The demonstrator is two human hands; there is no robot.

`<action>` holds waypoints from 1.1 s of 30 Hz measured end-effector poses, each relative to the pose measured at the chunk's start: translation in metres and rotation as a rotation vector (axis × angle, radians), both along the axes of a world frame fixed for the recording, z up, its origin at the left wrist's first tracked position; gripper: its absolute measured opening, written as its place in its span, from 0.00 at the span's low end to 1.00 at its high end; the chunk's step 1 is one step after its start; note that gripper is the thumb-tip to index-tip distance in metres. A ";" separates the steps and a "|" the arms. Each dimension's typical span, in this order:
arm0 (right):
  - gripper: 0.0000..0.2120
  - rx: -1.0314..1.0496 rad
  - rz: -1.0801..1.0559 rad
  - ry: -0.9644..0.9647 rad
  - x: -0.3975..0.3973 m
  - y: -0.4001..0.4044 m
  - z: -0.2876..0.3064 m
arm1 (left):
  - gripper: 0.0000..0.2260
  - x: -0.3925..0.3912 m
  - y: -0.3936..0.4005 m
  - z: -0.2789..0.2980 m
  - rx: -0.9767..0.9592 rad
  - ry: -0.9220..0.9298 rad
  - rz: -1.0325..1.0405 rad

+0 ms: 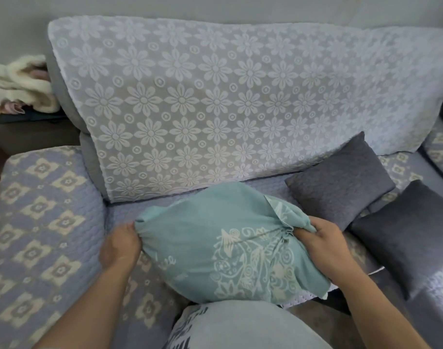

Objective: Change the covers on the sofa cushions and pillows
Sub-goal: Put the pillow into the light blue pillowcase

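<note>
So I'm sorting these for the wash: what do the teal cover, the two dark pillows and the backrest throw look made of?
Teal cover: soft matte woven cloth, probably cotton; it bunches into fine creases where the hands grip it, with a pale printed motif. Dark pillows: grey fabric with a slight sheen and embossed or quilted texture, likely synthetic. Backrest throw: lace-like fabric with a raised daisy pattern, fibre unclear.

One view only — a wide-angle camera worn on the person's head, looking forward and down. It sits close above the sofa seat (51,222), near enough that both forearms enter from the bottom edge. The backrest (215,102) fills the upper half, facing the lens, and straight lines bow toward the frame's edges — the wide lens at work.
</note>
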State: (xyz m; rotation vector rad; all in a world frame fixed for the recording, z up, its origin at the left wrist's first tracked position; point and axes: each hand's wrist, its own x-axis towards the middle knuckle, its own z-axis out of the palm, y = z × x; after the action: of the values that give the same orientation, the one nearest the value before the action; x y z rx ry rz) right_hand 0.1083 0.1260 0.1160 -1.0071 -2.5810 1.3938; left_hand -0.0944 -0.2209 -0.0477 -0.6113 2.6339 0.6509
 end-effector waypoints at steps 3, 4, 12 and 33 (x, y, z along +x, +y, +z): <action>0.06 -0.081 -0.038 -0.032 -0.006 0.000 -0.005 | 0.22 0.011 0.000 -0.023 0.207 -0.118 0.035; 0.06 -0.081 -0.030 -0.036 -0.007 0.002 -0.006 | 0.22 0.017 0.001 -0.029 0.301 -0.188 0.060; 0.09 -0.052 0.682 -0.509 0.001 0.027 -0.010 | 0.20 0.063 0.060 0.038 0.639 0.211 -0.209; 0.19 -0.671 0.483 0.059 -0.051 -0.040 0.029 | 0.27 0.105 0.040 0.029 0.810 -0.117 0.038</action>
State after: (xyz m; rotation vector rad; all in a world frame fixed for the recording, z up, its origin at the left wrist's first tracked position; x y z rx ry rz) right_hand 0.0571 0.0856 0.1451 -0.3374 -2.4399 2.4602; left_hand 0.0109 -0.1810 -0.0185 -0.4197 1.9913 1.5119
